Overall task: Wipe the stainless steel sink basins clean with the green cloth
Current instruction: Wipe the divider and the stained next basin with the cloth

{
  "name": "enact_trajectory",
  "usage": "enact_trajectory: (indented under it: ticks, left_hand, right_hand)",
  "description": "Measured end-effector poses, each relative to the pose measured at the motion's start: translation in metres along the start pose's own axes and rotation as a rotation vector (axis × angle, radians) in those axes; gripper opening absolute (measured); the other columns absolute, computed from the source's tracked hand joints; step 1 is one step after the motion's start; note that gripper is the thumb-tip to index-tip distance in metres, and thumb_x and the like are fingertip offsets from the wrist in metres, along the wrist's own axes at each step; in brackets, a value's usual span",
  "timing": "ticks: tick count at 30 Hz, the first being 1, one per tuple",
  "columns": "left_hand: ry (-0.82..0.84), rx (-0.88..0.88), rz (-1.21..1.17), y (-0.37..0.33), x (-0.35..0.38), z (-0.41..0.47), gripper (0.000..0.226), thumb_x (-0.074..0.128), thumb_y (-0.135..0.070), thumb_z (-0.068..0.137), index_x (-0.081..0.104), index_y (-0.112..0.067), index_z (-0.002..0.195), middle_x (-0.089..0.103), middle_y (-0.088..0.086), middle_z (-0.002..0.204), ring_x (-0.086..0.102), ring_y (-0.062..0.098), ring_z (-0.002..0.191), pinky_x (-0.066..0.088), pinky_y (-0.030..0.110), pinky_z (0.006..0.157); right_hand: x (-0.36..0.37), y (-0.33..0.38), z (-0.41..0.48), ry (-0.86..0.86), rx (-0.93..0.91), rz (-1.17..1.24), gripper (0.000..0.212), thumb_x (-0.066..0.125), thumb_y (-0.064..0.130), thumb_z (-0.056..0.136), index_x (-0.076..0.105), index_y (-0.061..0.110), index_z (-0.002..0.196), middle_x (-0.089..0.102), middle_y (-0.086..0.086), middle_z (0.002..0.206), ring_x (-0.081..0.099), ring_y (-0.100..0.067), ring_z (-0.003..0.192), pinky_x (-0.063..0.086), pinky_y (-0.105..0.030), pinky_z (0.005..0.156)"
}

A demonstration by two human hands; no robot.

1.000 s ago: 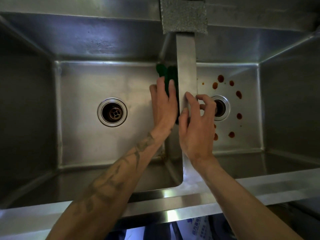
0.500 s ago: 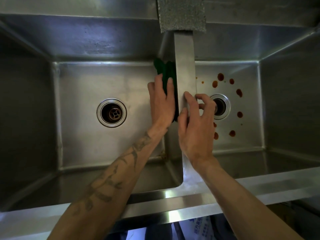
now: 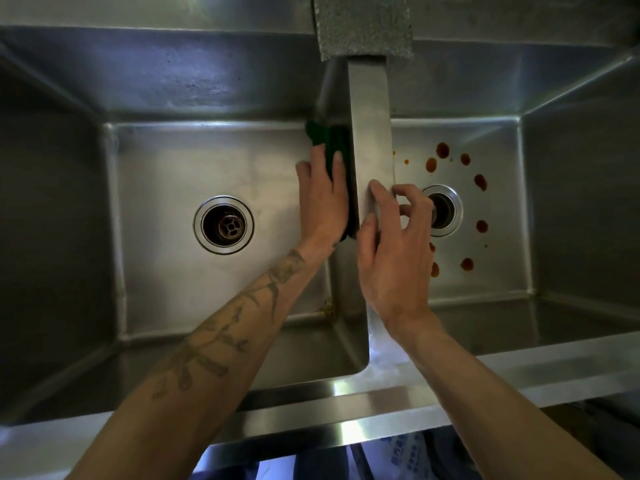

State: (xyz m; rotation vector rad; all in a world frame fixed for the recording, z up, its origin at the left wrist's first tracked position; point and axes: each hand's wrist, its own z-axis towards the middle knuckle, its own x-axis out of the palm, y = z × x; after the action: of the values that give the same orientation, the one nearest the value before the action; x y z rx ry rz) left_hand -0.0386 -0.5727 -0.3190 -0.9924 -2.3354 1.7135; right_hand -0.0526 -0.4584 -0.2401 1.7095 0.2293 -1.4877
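**WIPING DIVIDER WALL, LEFT-BASIN SIDE**

Pressing cloth flat vs. divider w/ L grip, on the wall facing left basin. Fingers straight & close together, palm on the fabric, nothing curled round it. Dark green showing above the fingertips, up toward the back corner, & as a thin strip btw. palm and steel down to the wrist. Tattooed forearm reaching in diagonally over front rim.

Resting R grip on top of divider, just beside L grip, w/ the steel edge btw. the two. Thumb & forefinger lying on the top face. Other fingers loosely bent, hanging past the edge toward right basin. Holding nothing.

In left basin: round drain w/ cross strainer, mid floor, well apart from cloth. Dull, streaky floor. Small brownish stain at near corner by divider foot.

In right basin: reddish-brown spots scattered in a loose ring round second drain, on back, right & near sides. A couple partly hidden behind R grip. Second drain partly covered by the bent fingers.

On back ledge, over far end of divider: grey speckled pad, sitting across it. Below front rim: bit of blue-white printed bag, text too small to read.
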Motion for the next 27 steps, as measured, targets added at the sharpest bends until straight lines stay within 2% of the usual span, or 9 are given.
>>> enact_trajectory:
  ticks: [2,4,6,9,11,16,22,24,27]
  left_hand:
    - [0.099,-0.210,0.054,0.008,0.002,0.012,0.038,0.032,-0.042,0.115,0.040,-0.025,0.148,0.046,0.011,0.126,0.063,0.028,0.106,0.055,0.044,0.098]
    - [0.159,-0.319,0.110,-0.001,-0.001,0.026,0.042,0.030,-0.041,0.115,0.037,-0.023,0.153,0.046,0.018,0.137,0.059,0.042,0.118,0.049,0.045,0.104]
    - [0.104,-0.203,0.055,-0.020,-0.005,0.034,0.040,0.032,-0.038,0.116,0.042,-0.018,0.149,0.049,0.017,0.136,0.057,0.035,0.117,0.044,0.035,0.098]
    - [-0.032,0.040,-0.072,-0.042,-0.009,0.030,0.033,0.037,-0.035,0.115,0.049,-0.018,0.141,0.053,0.007,0.123,0.050,0.007,0.099,0.038,0.025,0.080]
    - [-0.066,0.078,-0.079,-0.034,-0.007,0.022,0.034,0.038,-0.036,0.115,0.049,-0.019,0.143,0.052,0.007,0.124,0.050,0.000,0.095,0.042,0.024,0.086]
    - [0.129,-0.277,0.081,-0.014,0.000,0.038,0.042,0.030,-0.041,0.115,0.037,-0.023,0.153,0.045,0.018,0.139,0.059,0.043,0.120,0.047,0.044,0.108]
    - [0.003,0.038,-0.065,-0.044,-0.010,0.045,0.034,0.036,-0.036,0.116,0.045,-0.021,0.145,0.051,0.008,0.128,0.048,0.016,0.107,0.036,0.025,0.090]
    - [0.021,-0.016,-0.039,-0.032,-0.006,0.037,0.037,0.035,-0.038,0.116,0.043,-0.021,0.147,0.049,0.010,0.130,0.052,0.021,0.107,0.040,0.028,0.094]
    - [0.112,-0.232,0.021,-0.025,-0.002,0.061,0.042,0.031,-0.040,0.116,0.036,-0.022,0.154,0.045,0.019,0.144,0.056,0.040,0.124,0.045,0.045,0.111]
  right_hand:
    - [-0.001,0.001,0.000,-0.003,-0.001,-0.005,0.041,0.045,0.030,0.107,0.056,0.015,0.144,0.043,-0.015,0.146,0.052,-0.020,0.120,0.036,-0.005,0.082]
    - [-0.003,0.003,0.001,-0.009,0.004,-0.004,0.042,0.044,0.032,0.107,0.056,0.015,0.144,0.042,-0.014,0.146,0.052,-0.019,0.119,0.034,-0.003,0.082]
    - [-0.002,0.003,0.001,-0.010,0.005,-0.010,0.042,0.044,0.032,0.107,0.056,0.015,0.144,0.043,-0.014,0.146,0.051,-0.017,0.119,0.035,-0.004,0.083]
    - [-0.001,0.002,0.001,-0.008,0.007,-0.027,0.040,0.049,0.026,0.106,0.056,0.015,0.145,0.044,-0.015,0.146,0.052,-0.019,0.119,0.034,-0.005,0.083]
    - [-0.001,0.002,0.001,-0.012,0.000,-0.029,0.040,0.050,0.025,0.106,0.057,0.014,0.144,0.045,-0.016,0.145,0.052,-0.020,0.118,0.032,-0.002,0.080]
    - [-0.002,0.003,0.000,0.004,0.004,-0.012,0.041,0.048,0.029,0.107,0.057,0.015,0.144,0.043,-0.014,0.146,0.055,-0.021,0.118,0.041,-0.010,0.084]
    - [-0.002,0.002,0.001,0.003,-0.002,-0.011,0.041,0.048,0.028,0.106,0.055,0.016,0.145,0.042,-0.014,0.146,0.056,-0.020,0.117,0.047,-0.018,0.081]
    - [-0.002,0.001,0.000,0.005,-0.011,-0.012,0.041,0.047,0.028,0.107,0.055,0.015,0.145,0.041,-0.014,0.146,0.056,-0.023,0.117,0.052,-0.022,0.080]
    - [-0.002,0.001,-0.001,0.005,-0.014,-0.015,0.042,0.047,0.029,0.107,0.055,0.015,0.145,0.040,-0.013,0.146,0.057,-0.024,0.119,0.055,-0.025,0.083]
